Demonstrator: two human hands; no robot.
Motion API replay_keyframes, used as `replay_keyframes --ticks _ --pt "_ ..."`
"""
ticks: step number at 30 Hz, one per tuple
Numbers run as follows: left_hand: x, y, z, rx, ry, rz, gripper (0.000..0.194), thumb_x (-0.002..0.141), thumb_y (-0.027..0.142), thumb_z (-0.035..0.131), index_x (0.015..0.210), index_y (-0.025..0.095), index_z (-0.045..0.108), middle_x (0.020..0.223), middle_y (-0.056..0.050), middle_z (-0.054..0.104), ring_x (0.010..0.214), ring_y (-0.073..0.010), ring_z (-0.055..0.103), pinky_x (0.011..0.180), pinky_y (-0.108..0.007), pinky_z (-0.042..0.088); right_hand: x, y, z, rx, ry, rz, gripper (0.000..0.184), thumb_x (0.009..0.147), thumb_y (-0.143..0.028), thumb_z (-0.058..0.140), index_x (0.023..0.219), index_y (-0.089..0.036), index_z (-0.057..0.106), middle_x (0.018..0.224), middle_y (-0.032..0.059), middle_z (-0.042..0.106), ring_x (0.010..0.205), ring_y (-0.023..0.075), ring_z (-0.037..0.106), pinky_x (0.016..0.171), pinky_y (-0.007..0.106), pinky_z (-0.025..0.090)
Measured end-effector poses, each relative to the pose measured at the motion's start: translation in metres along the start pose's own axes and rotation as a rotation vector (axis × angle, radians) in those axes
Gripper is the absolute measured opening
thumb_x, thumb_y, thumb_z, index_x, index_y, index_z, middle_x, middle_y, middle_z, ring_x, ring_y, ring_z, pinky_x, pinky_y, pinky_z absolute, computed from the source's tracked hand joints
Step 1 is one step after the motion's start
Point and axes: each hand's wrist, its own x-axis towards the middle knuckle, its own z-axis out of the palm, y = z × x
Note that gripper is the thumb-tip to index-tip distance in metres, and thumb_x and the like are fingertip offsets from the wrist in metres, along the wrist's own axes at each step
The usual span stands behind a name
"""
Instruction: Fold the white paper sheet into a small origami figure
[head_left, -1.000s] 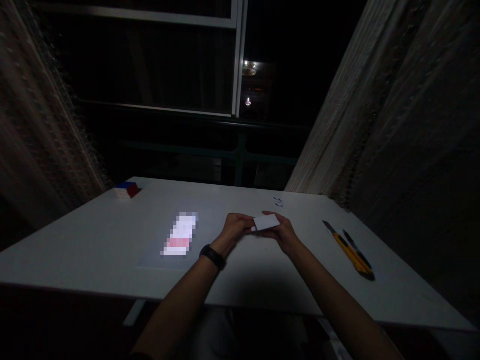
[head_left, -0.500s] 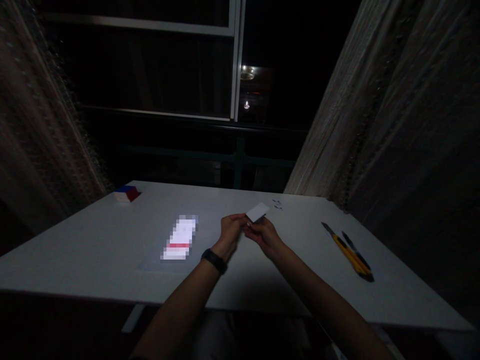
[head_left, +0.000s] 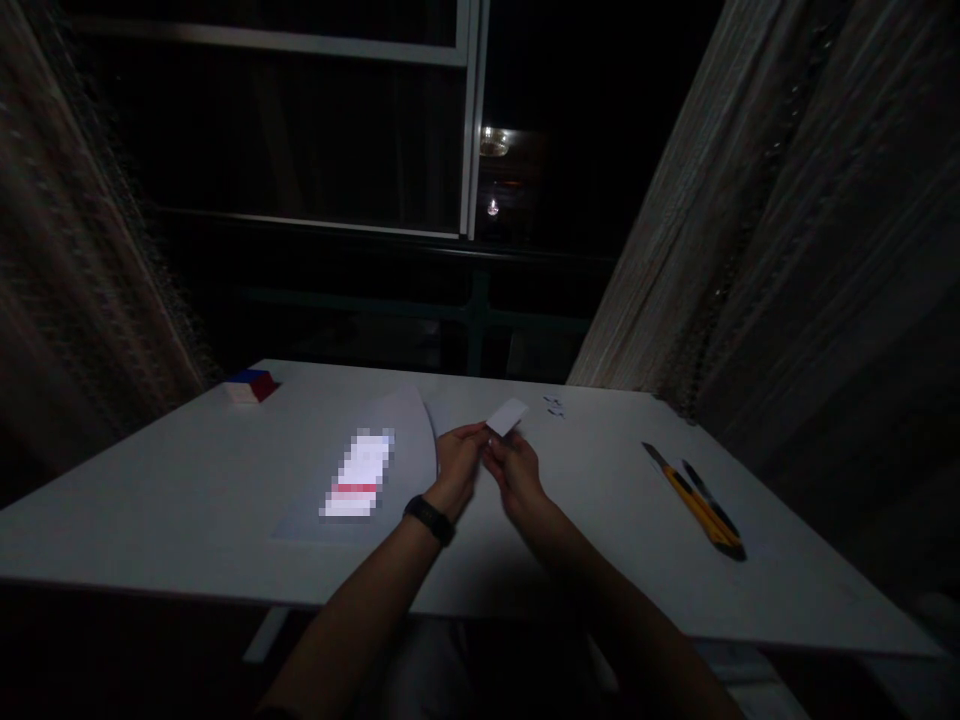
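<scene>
My left hand (head_left: 460, 462), with a dark band on the wrist, is closed on the left end of a small white piece of folded paper (head_left: 508, 416). Close beside it, my right hand (head_left: 517, 470) pinches the paper's lower edge. Both hands are above the middle of the white table (head_left: 480, 560). The paper is tilted, and its underside is hidden by my fingers. To the left of my hands lies a white sheet (head_left: 409, 425), its right edge curling up near my left hand. A lit phone (head_left: 360, 475), its screen blurred out, rests on that sheet.
A yellow utility knife (head_left: 694, 505) with its blade out and a dark pen (head_left: 709, 495) lie at the right. Small dark marks or scraps (head_left: 554, 407) are near the back edge. A coloured cube (head_left: 251, 386) sits at the far left. Curtains (head_left: 660, 200) hang beyond the table.
The small paper and my right hand have shifted slightly left, with the right hand turned more upright. The sheet under the phone now shows a raised right edge.
</scene>
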Motion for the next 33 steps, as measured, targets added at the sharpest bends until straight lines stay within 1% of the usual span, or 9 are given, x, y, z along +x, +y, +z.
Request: replay_keyframes --ticks 4,7,9,15,19,23,26,31,33 --pt "0.002 -0.002 0.001 0.011 0.02 -0.001 0.025 0.052 0.014 0.066 0.076 0.011 0.07 0.072 -0.007 0.069 0.065 -0.0154 0.061 0.06 -0.024 0.046 0.0 0.003 -0.001 -0.012 0.003 -0.009 0.029 0.058 -0.017 0.063 0.084 -0.024 0.052 0.079 -0.0004 0.062 0.072 0.013 0.059 0.067 0.028 0.051" --pt "0.002 -0.001 0.002 0.014 0.005 0.01 0.024 0.052 0.013 0.065 0.076 0.012 0.07 0.071 -0.006 0.069 0.064 -0.015 0.061 0.06 -0.024 0.046 -0.002 0.001 0.0 -0.023 -0.02 -0.028 0.028 0.059 -0.017 0.062 0.085 -0.023 0.052 0.081 0.0001 0.062 0.073 0.0136 0.059 0.066 0.029 0.051" --pt "0.002 -0.001 0.002 0.015 -0.005 0.016 0.024 0.053 0.013 0.066 0.076 0.012 0.07 0.072 -0.007 0.069 0.065 -0.0149 0.061 0.061 -0.024 0.046 -0.003 0.0 0.0 -0.031 -0.013 -0.032 0.028 0.059 -0.017 0.062 0.084 -0.023 0.053 0.083 0.0003 0.062 0.075 0.0137 0.059 0.067 0.028 0.051" --pt "0.002 -0.001 0.0 0.01 -0.007 0.021 0.023 0.052 0.014 0.067 0.075 0.011 0.07 0.072 -0.007 0.069 0.065 -0.0145 0.061 0.062 -0.023 0.046 -0.002 -0.003 0.001 0.03 -0.001 0.004 0.032 0.056 -0.013 0.064 0.084 -0.022 0.053 0.082 -0.001 0.062 0.074 0.0115 0.058 0.071 0.026 0.049" --pt "0.002 0.002 0.0 -0.006 -0.001 0.02 0.022 0.053 0.014 0.067 0.074 0.011 0.07 0.071 -0.007 0.068 0.064 -0.0142 0.06 0.061 -0.023 0.045 -0.003 -0.003 0.001 0.072 -0.003 0.009 0.035 0.053 -0.013 0.066 0.085 -0.022 0.054 0.08 -0.0007 0.063 0.073 0.0121 0.059 0.07 0.026 0.05" --pt "0.002 0.003 -0.001 -0.008 -0.001 0.017 0.022 0.052 0.014 0.068 0.074 0.01 0.07 0.07 -0.007 0.068 0.063 -0.014 0.06 0.062 -0.024 0.045 -0.003 -0.004 0.002 0.08 0.033 0.012 0.038 0.051 -0.012 0.068 0.084 -0.022 0.054 0.076 -0.0009 0.063 0.072 0.013 0.059 0.068 0.026 0.05" --pt "0.001 0.003 -0.001 -0.013 -0.016 0.025 0.022 0.051 0.014 0.068 0.073 0.01 0.07 0.07 -0.007 0.068 0.063 -0.0139 0.06 0.062 -0.024 0.045 -0.003 -0.006 0.001 0.077 0.054 0.01 0.038 0.049 -0.01 0.067 0.083 -0.021 0.055 0.074 -0.0016 0.064 0.069 0.0123 0.06 0.066 0.025 0.05" --pt "0.0 0.002 -0.001 -0.02 -0.093 0.027 0.02 0.052 0.015 0.068 0.071 0.01 0.07 0.067 -0.007 0.068 0.061 -0.0145 0.06 0.06 -0.024 0.044 -0.001 -0.008 -0.002 0.036 0.076 0.029 0.037 0.047 -0.008 0.066 0.081 -0.02 0.057 0.07 -0.0019 0.064 0.064 0.0123 0.059 0.061 0.024 0.05" --pt "-0.001 0.003 -0.001 -0.024 -0.097 0.021 0.02 0.051 0.015 0.068 0.07 0.01 0.07 0.068 -0.008 0.068 0.061 -0.0148 0.06 0.06 -0.024 0.045 0.0 -0.009 -0.004 0.028 0.089 0.025 0.037 0.046 -0.007 0.065 0.08 -0.019 0.057 0.067 -0.0022 0.064 0.062 0.0124 0.059 0.06 0.024 0.05"
